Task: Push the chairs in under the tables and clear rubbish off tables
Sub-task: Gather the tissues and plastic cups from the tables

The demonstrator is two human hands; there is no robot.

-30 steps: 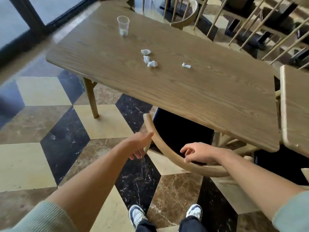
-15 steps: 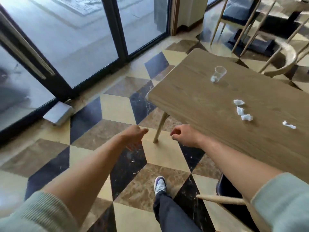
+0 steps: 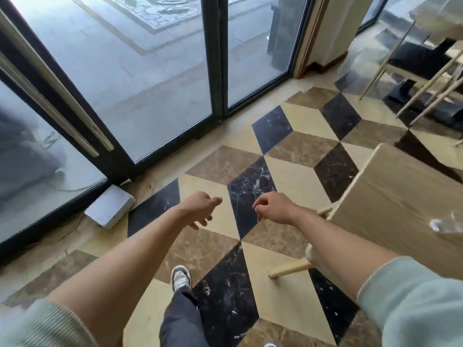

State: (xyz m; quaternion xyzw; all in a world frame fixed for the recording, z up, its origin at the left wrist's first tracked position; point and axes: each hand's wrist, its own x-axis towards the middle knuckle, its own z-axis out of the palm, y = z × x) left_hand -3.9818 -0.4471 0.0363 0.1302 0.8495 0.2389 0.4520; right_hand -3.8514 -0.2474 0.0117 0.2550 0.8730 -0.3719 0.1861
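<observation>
While both arms reach forward over the patterned floor [image 3: 295, 146], a person walks past the corner of a wooden table [image 3: 400, 196] that lies to the right of the body. The left hand [image 3: 200, 209] hangs with fingers loosely spread and grips nothing; the right hand [image 3: 273, 207] is loosely curled, thumb near forefinger, also with nothing in it. A clear plastic cup [image 3: 446, 222], blurred by motion, stands on the table near its corner, off to the right of the right hand, which is the nearer of the 2 hands. The table's long side appears to run away to the right, out of view, so any other rubbish on it cannot be seen. A table leg [image 3: 290, 269] angles down beside the right forearm. Reaching the cup would likely call for a turn to the right. Glass doors [image 3: 162, 78] stand beyond the table, to the left.
</observation>
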